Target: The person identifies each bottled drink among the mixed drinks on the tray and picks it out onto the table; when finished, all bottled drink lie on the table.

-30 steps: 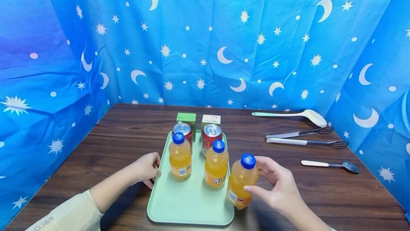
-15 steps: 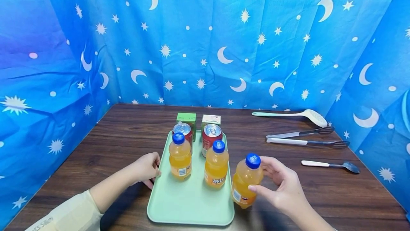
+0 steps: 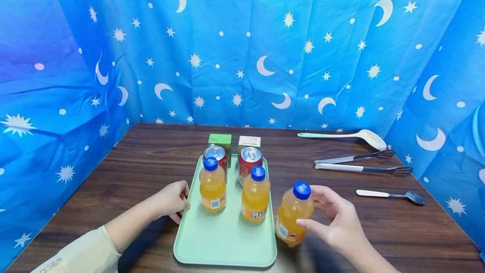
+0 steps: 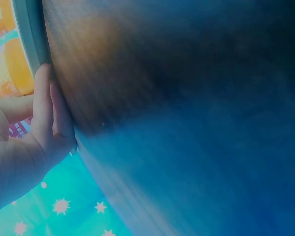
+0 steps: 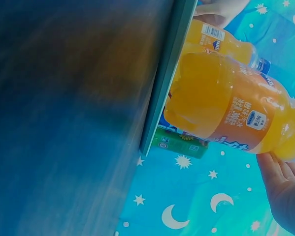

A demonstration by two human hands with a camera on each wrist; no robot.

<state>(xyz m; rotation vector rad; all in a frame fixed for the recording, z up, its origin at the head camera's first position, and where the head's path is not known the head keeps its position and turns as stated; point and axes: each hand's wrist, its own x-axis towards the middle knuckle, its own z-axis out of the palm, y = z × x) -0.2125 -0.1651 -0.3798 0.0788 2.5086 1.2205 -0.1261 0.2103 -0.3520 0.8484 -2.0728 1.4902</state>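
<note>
My right hand [image 3: 337, 222] holds an orange soda bottle [image 3: 294, 218] with a blue cap, thumb on its near side. The bottle leans slightly, just right of the light green tray [image 3: 223, 250]; in the right wrist view its base [image 5: 194, 96] is off the table. My left hand [image 3: 172, 200] grips the tray's left edge, thumb over the rim and fingers along the outside [image 4: 43, 105]. On the tray stand two more orange soda bottles, a left one [image 3: 213, 191] and a right one [image 3: 256, 197]. Behind them are two red cans, left [image 3: 221, 157] and right [image 3: 250, 165].
At the tray's far end stand a green carton [image 3: 220, 139] and a white-topped carton [image 3: 249, 141]. Right on the dark wooden table [image 3: 132, 168] lie a slotted turner [image 3: 341, 135], tongs [image 3: 360, 167] and a spoon [image 3: 390, 194]. Blue star-patterned cloth [image 3: 235, 46] hangs around the table.
My right hand has moved the held bottle a little to the right, from over the tray's right edge to beside it. The left hand and tray have stayed in place.
</note>
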